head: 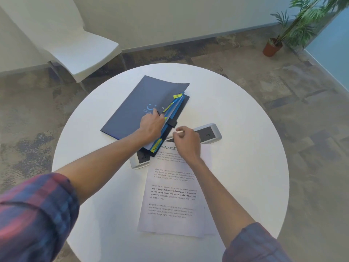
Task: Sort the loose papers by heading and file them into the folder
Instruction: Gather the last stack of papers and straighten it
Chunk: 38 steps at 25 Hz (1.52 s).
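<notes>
We see a smooth white desk [245,129] with a soft sheen, a matt dark-blue card folder [132,104], thin printed paper sheets [173,205], a silvery plastic-looking device [211,134], woven plaid cloth sleeves [37,214] and mottled, rough-looking floor [283,82].

A round white table [245,148] is standing on mottled grey-brown carpet [283,91]; a white chair [83,53] is sitting by the pale wall [170,16], a potted plant [272,47] in the corner.
</notes>
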Tool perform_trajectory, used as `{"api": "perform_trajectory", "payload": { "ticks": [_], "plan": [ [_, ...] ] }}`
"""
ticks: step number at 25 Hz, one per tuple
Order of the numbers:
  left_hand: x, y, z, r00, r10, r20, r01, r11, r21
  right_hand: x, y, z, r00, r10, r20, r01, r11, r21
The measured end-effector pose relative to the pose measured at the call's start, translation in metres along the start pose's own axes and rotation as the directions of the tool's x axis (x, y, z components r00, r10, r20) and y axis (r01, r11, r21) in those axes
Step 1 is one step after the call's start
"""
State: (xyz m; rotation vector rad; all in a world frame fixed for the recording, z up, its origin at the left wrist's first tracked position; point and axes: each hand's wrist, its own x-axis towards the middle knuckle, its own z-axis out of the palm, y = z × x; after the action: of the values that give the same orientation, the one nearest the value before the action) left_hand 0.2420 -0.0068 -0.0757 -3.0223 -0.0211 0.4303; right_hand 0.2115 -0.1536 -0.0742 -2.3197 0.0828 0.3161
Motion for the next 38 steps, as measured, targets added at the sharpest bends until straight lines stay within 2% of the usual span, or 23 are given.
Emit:
{"api": "perform_trajectory", "payload": {
  "ticks": [3, 5, 8, 10, 12, 13, 15, 16, 17, 19, 22, 23, 24, 25, 28, 30, 34, 36, 38],
  "plan": [
    [0.000, 0.001, 0.022, 0.991, -0.076, 0.110, 0.079, 0.997, -0.024, -0.035, 0.035, 0.000, 0.997, 0.010, 0.075, -0.001, 0.994, -0.114],
    [-0.015, 0.005, 0.030, 0.993, -0.059, 0.098, 0.062, 0.998, -0.031, -0.059, 0.059, 0.000, 0.996, -0.009, 0.092, 0.029, 0.978, -0.208],
    [-0.065, 0.011, 0.037, 0.993, -0.018, -0.115, 0.004, 0.993, -0.120, -0.093, 0.091, -0.002, 0.996, -0.027, 0.083, 0.051, 0.955, -0.293],
    [-0.106, 0.016, 0.052, 0.972, -0.103, -0.209, 0.052, 0.970, -0.237, -0.112, 0.106, -0.004, 0.998, -0.004, 0.067, 0.026, 0.942, -0.335],
    [-0.143, 0.022, 0.074, 0.966, -0.232, -0.114, 0.183, 0.926, -0.329, -0.124, 0.116, -0.005, 0.997, 0.042, 0.064, -0.015, 0.928, -0.373],
    [-0.157, 0.026, 0.085, 0.961, -0.275, -0.037, 0.249, 0.914, -0.320, -0.129, 0.119, -0.006, 0.996, 0.061, 0.069, -0.030, 0.922, -0.387],
    [-0.181, 0.033, 0.103, 0.944, -0.313, 0.107, 0.331, 0.901, -0.282, -0.136, 0.121, -0.007, 0.994, 0.072, 0.082, -0.034, 0.917, -0.399],
    [-0.188, 0.037, 0.110, 0.934, -0.324, 0.153, 0.356, 0.879, -0.316, -0.138, 0.121, -0.007, 0.993, 0.074, 0.089, -0.032, 0.915, -0.403],
    [-0.192, 0.041, 0.115, 0.925, -0.340, 0.169, 0.380, 0.834, -0.401, -0.140, 0.121, -0.006, 0.993, 0.074, 0.093, -0.030, 0.912, -0.409],
    [-0.196, 0.047, 0.114, 0.899, -0.393, 0.193, 0.420, 0.653, -0.630, -0.143, 0.121, -0.006, 0.993, 0.075, 0.094, -0.029, 0.908, -0.418],
    [-0.194, 0.051, 0.103, 0.834, -0.427, 0.349, 0.470, 0.221, -0.855, -0.144, 0.121, -0.007, 0.991, 0.088, 0.101, -0.040, 0.915, -0.401],
    [-0.196, 0.052, 0.100, 0.814, -0.413, 0.408, 0.484, 0.095, -0.870, -0.144, 0.122, -0.007, 0.991, 0.087, 0.106, -0.039, 0.921, -0.389],
    [-0.198, 0.052, 0.100, 0.807, -0.399, 0.436, 0.484, 0.023, -0.875, -0.145, 0.122, -0.008, 0.991, 0.083, 0.107, -0.038, 0.929, -0.369],
    [-0.202, 0.053, 0.100, 0.815, -0.384, 0.434, 0.471, 0.003, -0.882, -0.146, 0.122, -0.009, 0.991, 0.080, 0.103, -0.040, 0.938, -0.345],
    [-0.213, 0.056, 0.102, 0.872, -0.326, 0.365, 0.397, 0.036, -0.917, -0.151, 0.125, -0.015, 0.998, 0.056, 0.036, -0.044, 0.960, -0.276],
    [-0.225, 0.058, 0.096, 0.904, -0.289, 0.314, 0.332, 0.012, -0.943, -0.155, 0.128, -0.021, 0.998, 0.063, -0.016, -0.065, 0.966, -0.249],
    [-0.243, 0.058, 0.086, 0.921, -0.263, 0.288, 0.249, -0.170, -0.953, -0.164, 0.134, -0.036, 0.987, 0.163, -0.011, -0.162, 0.971, -0.178],
    [-0.250, 0.057, 0.080, 0.930, -0.233, 0.284, 0.212, -0.291, -0.933, -0.166, 0.138, -0.044, 0.976, 0.217, 0.033, -0.216, 0.976, -0.013],
    [-0.254, 0.058, 0.074, 0.938, -0.200, 0.284, 0.199, -0.361, -0.911, -0.166, 0.140, -0.051, 0.965, 0.226, 0.131, -0.256, 0.918, 0.304]
  ]
}}
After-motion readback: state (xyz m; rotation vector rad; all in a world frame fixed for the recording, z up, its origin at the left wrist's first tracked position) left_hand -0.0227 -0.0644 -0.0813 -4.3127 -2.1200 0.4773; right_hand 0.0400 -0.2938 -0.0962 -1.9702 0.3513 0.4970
